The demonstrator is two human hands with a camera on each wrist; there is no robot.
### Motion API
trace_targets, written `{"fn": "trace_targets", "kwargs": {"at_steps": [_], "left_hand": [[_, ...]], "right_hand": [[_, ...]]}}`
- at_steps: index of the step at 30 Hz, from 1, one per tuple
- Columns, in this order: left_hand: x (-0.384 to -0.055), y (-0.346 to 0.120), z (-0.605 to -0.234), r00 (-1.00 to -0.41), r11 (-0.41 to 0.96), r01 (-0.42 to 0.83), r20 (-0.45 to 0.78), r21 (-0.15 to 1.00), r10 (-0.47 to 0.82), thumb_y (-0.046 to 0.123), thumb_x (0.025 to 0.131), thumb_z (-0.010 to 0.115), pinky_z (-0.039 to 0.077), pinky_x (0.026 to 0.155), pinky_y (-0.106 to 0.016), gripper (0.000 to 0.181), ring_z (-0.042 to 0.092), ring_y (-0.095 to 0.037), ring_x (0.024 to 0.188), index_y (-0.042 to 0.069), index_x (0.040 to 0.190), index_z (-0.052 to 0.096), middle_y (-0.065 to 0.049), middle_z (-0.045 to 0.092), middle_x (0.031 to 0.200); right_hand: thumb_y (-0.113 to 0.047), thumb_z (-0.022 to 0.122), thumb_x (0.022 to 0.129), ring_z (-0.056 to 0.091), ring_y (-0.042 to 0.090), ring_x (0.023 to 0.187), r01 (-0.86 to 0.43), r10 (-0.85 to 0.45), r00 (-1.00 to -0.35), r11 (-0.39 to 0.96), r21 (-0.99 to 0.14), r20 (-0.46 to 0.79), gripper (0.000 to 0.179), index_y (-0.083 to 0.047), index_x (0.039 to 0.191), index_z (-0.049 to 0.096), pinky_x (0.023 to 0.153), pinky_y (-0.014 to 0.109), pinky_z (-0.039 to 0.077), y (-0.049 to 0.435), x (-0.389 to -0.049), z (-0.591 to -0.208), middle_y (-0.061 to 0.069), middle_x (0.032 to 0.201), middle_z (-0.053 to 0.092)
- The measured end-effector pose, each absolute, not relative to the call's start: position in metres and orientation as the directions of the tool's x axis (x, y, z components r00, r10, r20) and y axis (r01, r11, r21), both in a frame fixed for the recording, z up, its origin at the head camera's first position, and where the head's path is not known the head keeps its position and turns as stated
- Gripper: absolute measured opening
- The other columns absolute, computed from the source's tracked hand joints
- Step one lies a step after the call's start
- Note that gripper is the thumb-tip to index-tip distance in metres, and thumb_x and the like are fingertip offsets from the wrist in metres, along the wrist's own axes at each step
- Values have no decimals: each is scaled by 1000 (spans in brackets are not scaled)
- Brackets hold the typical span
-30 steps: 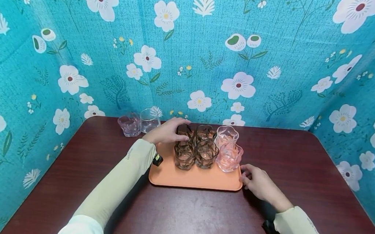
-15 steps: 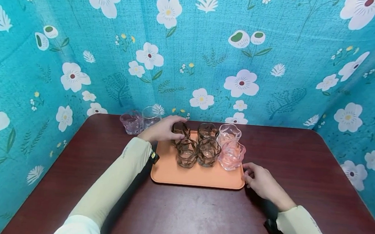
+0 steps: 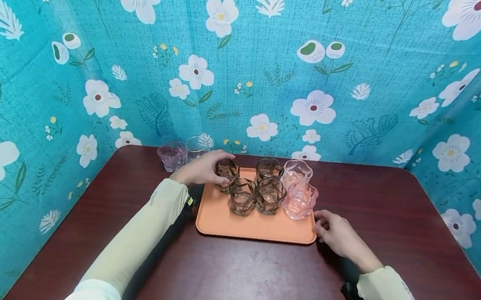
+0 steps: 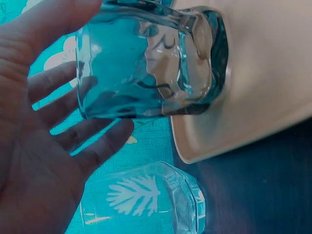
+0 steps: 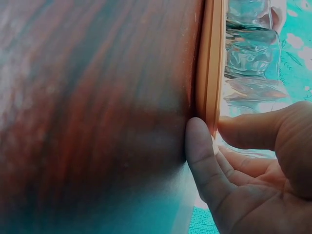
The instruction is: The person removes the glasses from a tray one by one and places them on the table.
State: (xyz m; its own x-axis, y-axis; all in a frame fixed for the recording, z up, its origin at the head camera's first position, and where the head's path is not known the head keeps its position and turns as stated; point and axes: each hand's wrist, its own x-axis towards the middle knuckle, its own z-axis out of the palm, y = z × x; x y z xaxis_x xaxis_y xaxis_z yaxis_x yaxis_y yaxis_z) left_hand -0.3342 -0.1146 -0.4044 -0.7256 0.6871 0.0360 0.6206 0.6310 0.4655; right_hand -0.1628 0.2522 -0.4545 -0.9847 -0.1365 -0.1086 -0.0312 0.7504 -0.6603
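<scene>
My left hand [image 3: 203,166] holds a brown-tinted glass tumbler [image 3: 227,168] at the back left of an orange tray [image 3: 255,230]. In the left wrist view, the thumb and fingers are on either side of this tumbler [image 4: 156,63], near its rim. Its base is at the tray surface; whether it touches, I cannot tell. Pinched between thumb and fingers of my right hand [image 3: 337,233] is the tray's right edge, also in the right wrist view as the tray rim [image 5: 210,73]. Other brown tumblers [image 3: 243,198] stand upright on the tray, beside a pink tumbler [image 3: 300,202] and a clear, pinkish one [image 3: 297,171].
Left of the tray, at the back of the dark red table [image 3: 247,277], stand a pale purple glass [image 3: 171,156] and a clear glass [image 3: 196,149]. A blue flowered curtain [image 3: 246,75] hangs right behind the table and along both sides.
The left hand has moved left with the brown tumbler, opening a gap between it and the back-row tumbler beside it. The right hand has stayed at the tray's edge.
</scene>
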Motion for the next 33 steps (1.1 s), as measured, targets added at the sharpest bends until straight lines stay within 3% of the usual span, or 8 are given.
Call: {"fn": "trace_targets", "kwargs": {"at_steps": [12, 33], "left_hand": [[-328, -120, -405, -755, 664, 621, 89, 417, 650, 36, 77, 76, 40, 96, -40, 66, 47, -23, 117, 7, 131, 54, -7, 50, 127], [-300, -181, -377, -792, 700, 597, 151, 391, 592, 37, 77, 77, 45, 88, -44, 67, 45, -25, 117, 6, 132, 54, -10, 47, 128]], "right_hand": [[-1, 57, 91, 58, 14, 60, -40, -140, -985, 746, -665, -98, 34, 9, 122, 51, 53, 29, 48, 252, -162, -454, 7, 83, 61], [1, 58, 90, 58, 15, 60, -50, -145, -986, 737, -674, -86, 32, 9, 121, 51, 53, 29, 48, 251, -160, -453, 8, 83, 61]]}}
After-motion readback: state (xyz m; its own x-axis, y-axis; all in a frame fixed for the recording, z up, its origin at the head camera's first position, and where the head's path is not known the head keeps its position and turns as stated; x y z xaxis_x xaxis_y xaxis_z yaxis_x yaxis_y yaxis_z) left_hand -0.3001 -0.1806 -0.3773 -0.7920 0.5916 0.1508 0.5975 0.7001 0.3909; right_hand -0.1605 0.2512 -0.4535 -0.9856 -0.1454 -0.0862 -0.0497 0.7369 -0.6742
